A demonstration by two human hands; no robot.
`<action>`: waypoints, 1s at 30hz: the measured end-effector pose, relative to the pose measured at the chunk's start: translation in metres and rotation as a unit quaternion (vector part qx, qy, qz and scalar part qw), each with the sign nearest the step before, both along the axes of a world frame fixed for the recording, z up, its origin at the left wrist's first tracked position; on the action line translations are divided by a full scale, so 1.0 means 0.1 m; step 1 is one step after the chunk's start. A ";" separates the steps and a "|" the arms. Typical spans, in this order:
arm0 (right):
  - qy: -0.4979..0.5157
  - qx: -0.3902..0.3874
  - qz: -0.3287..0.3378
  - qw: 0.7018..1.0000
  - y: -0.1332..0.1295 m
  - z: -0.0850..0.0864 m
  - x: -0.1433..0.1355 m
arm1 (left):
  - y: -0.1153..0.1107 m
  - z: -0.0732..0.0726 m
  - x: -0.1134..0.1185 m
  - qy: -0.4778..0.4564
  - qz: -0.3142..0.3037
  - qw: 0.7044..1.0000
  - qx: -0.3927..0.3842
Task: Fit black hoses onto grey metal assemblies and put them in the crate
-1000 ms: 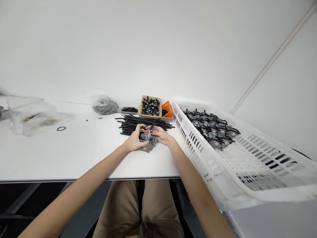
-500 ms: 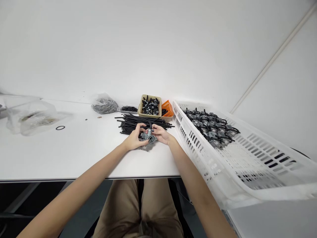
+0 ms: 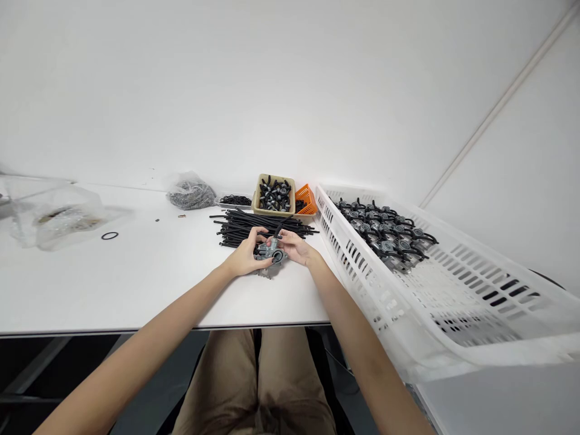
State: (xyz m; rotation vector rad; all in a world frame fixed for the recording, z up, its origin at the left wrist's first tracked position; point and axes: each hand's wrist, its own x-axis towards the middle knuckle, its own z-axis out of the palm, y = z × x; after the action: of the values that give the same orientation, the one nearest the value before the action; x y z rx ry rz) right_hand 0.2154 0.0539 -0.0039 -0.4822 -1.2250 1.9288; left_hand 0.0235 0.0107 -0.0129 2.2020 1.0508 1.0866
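A grey metal part (image 3: pixel 275 255), round-mouthed like a carburetor, is held just above the white table (image 3: pixel 149 284), near its front edge. My left hand (image 3: pixel 245 256) grips it from the left, thumb across its front. On the right side my right hand (image 3: pixel 295 245) has its fingers closed on the same part near its top, where a black cap with a black tube (image 3: pixel 281 225) sticks up. Some fingertips are hidden behind the part. Just behind both hands lies a pile of black tubes (image 3: pixel 240 223).
A white crate (image 3: pixel 385 290) with rows of similar parts (image 3: pixel 385 232) stands at the right. Along the back are a beige bin (image 3: pixel 254 202), an orange basket (image 3: pixel 309 196), a tray of black rings (image 3: pixel 234 200) and a plastic bag (image 3: pixel 193 192). Another bag (image 3: pixel 67 225) and a black ring (image 3: pixel 109 235) lie left.
The black tube on top of the part now leans up to the right instead of curving upward. Both hands keep their hold and have barely moved.
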 end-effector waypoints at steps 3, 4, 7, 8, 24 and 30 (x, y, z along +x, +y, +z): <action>-0.001 0.011 0.018 1.000 -0.01 0.01 0.01 | -0.04 0.03 0.00 0.003 0.005 1.000 0.006; -0.003 0.017 0.018 1.000 -0.01 0.01 0.01 | -0.05 0.03 0.01 0.001 0.004 1.000 0.009; -0.020 0.041 0.012 0.999 -0.02 0.01 0.00 | -0.05 0.03 0.00 -0.007 -0.004 1.000 0.010; -0.026 0.050 0.012 0.998 -0.01 0.01 0.00 | -0.04 0.03 0.00 -0.008 -0.006 1.000 0.009; -0.028 0.019 0.006 0.999 0.00 0.02 -0.01 | -0.01 0.01 0.00 -0.003 -0.001 1.000 0.007; -0.028 0.033 0.012 0.999 -0.03 0.04 0.00 | 0.01 0.00 0.00 -0.002 -0.001 1.000 0.003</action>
State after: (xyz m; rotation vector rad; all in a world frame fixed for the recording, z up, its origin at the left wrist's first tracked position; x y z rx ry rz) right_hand 0.2151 0.0512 -0.0003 -0.4921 -1.3307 1.9001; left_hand 0.0233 0.0114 -0.0126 2.2032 1.0451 1.0953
